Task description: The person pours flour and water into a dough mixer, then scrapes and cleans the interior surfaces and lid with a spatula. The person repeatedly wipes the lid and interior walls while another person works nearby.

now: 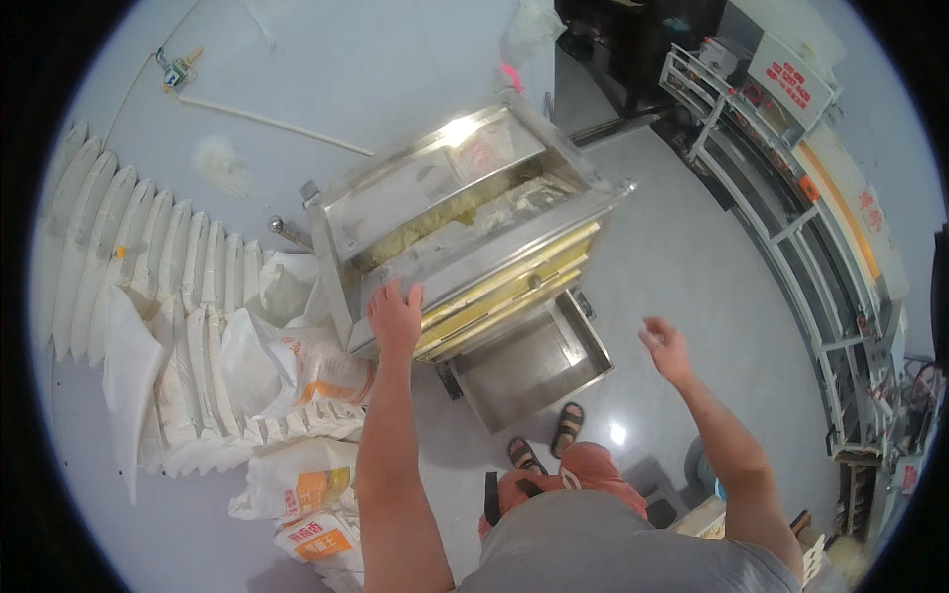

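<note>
My left hand (394, 317) rests on the front left rim of a stainless-steel machine (474, 259), its thumb apart from the fingers. Behind that rim is an open trough with pale floury residue (519, 204) along its inside. Yellow slats (511, 285) with a round knob cross the machine's front. A shallow metal tray (534, 363) juts out low toward my feet. Off to the right, my right hand (665, 348) is in the air above the floor, fingers partly curled and blurred. Its fingertips look whitish; whether it holds something small cannot be told.
White sacks (178, 252) stand in a long row at left, with more printed sacks (319, 482) piled nearer me. A long metal-framed conveyor-like machine (786, 244) curves along the right. A grey plastic stool (652, 489) is close by my right side. A dark doorway (630, 59) opens at the back.
</note>
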{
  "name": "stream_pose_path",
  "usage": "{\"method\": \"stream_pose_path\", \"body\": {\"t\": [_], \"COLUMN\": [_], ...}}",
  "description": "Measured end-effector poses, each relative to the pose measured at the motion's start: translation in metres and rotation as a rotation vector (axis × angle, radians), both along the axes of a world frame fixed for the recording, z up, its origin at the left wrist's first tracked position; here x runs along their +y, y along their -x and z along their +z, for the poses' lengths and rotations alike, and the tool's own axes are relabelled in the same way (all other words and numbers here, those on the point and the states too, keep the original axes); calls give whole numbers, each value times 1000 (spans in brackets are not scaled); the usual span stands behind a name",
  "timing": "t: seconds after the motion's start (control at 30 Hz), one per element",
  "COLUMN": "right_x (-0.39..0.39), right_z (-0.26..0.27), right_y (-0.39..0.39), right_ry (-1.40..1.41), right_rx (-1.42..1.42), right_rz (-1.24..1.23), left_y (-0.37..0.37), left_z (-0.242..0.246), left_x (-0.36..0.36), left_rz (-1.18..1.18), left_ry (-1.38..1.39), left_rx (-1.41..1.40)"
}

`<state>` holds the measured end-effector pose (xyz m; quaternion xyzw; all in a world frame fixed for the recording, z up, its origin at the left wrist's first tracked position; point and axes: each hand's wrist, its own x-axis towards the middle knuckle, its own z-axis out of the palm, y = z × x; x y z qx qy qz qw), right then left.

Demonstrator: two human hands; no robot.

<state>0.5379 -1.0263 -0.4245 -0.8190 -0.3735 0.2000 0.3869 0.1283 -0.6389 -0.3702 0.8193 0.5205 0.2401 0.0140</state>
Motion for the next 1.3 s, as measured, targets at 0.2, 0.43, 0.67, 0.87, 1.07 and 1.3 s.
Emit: {"method": "stream_pose_path", "body": {"t": [0.2,0.43,0.67,0.87,1.07,1.3], "right_x": [262,372,376,378,366,368], "right_z": [98,67,72,65,61,54], "right_y": [-43,-63,-66,-72,-80,-80], "right_ry": [-291,199,134,213,292,268], "right_rx": [-612,-579,-583,-572,-609,-597], "right_rz": [71,-265,-300,-334,-383,-369], "left_y": [-1,11,1,-80,-95,-141], "left_z": [16,-10,-184,-240,-153,-139], "left_x": [33,135,322,343,299,268], "left_rz": [45,-36,-14,-221,-91,-291], "left_ry": [133,641,825,968,1055,980], "left_rx": [131,101,94,209,57,-95]}}
